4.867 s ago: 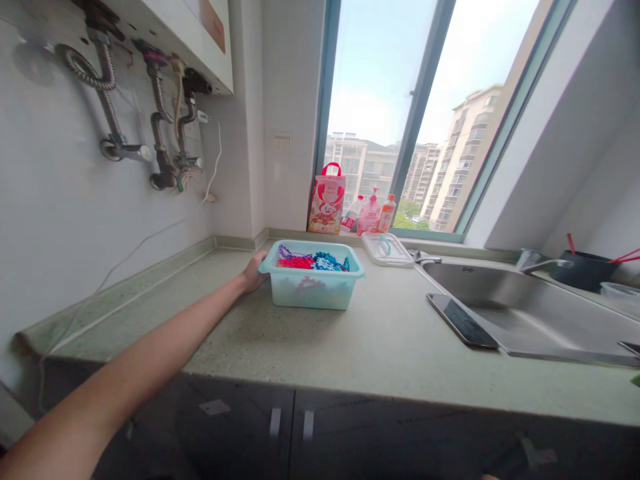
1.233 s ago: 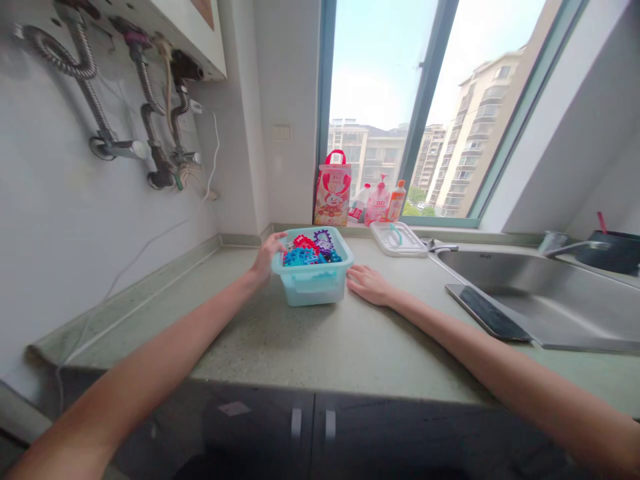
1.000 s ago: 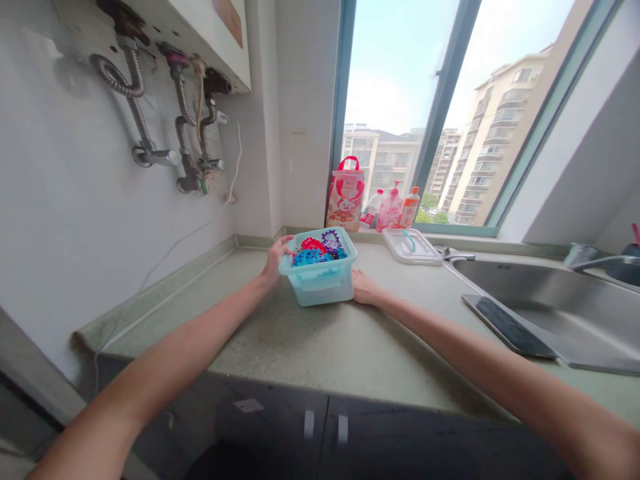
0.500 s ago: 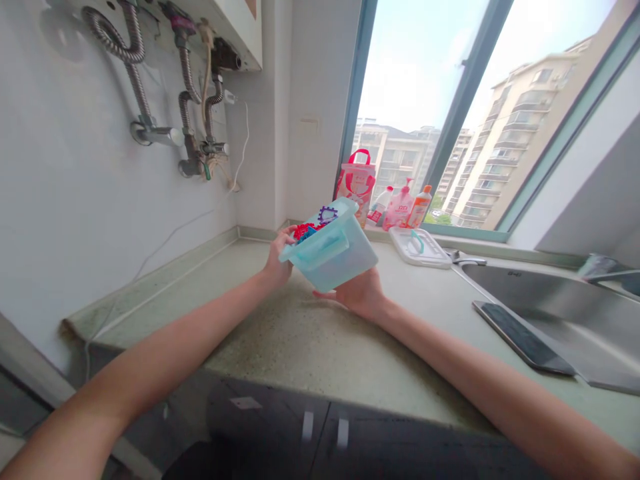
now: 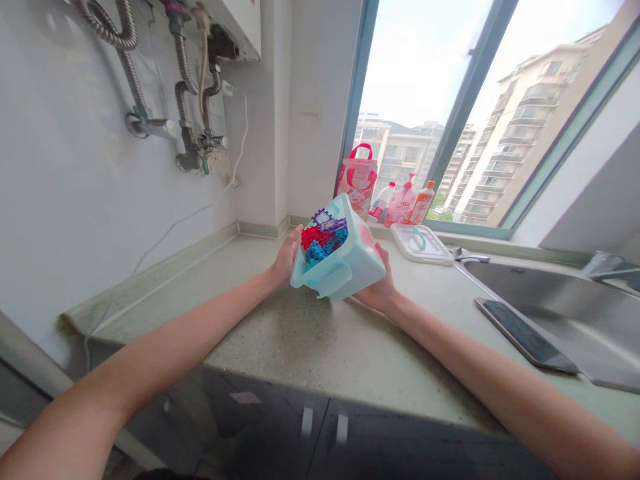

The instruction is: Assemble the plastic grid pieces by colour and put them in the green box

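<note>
- Both hands held the blue-green tub [image 5: 350, 270] tilted, its open mouth turned toward the left, apparently raised off the desk [image 5: 280, 353].
- The left hand [image 5: 287, 259] was partly curled at the left rim; the right hand [image 5: 381, 285] cupped the right side and base, most of its fingers hidden.
- Inside lay red, blue and purple plastic pieces [image 5: 323, 241] (not one had spilled, as far as I could see).
- The white lid [image 5: 423, 245] lay apart, near the window.
- I took the step as tipping the tub; the next move seemed to call for a firm base grip and a controlled tilt.
</note>
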A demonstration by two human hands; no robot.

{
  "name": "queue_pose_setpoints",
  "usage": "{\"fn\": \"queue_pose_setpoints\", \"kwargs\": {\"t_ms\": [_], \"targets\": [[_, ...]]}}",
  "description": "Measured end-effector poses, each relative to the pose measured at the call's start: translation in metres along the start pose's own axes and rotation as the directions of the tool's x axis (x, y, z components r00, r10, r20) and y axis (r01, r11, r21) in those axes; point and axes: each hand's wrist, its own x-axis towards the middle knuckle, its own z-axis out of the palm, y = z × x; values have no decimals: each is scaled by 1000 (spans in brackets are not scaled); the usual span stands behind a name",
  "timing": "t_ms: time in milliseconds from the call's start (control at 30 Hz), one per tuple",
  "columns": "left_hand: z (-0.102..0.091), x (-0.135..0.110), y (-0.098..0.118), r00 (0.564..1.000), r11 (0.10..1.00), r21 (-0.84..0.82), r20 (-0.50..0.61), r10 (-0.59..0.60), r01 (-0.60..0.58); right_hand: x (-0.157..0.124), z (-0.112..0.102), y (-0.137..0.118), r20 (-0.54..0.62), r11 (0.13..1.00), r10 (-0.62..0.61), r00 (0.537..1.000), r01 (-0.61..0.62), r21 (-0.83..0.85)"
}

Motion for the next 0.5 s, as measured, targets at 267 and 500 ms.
{"fn": "queue_pose_setpoints", "kwargs": {"t_ms": [267,500], "targets": [[-2,1,4,998,998,0,-16,63,-63,7,2,0,-114,994,82,990,-89,-56],[-16,9,1,986,971,177,-18,167,-161,14,13,-5,-107,970,130,986,-149,-190]]}}
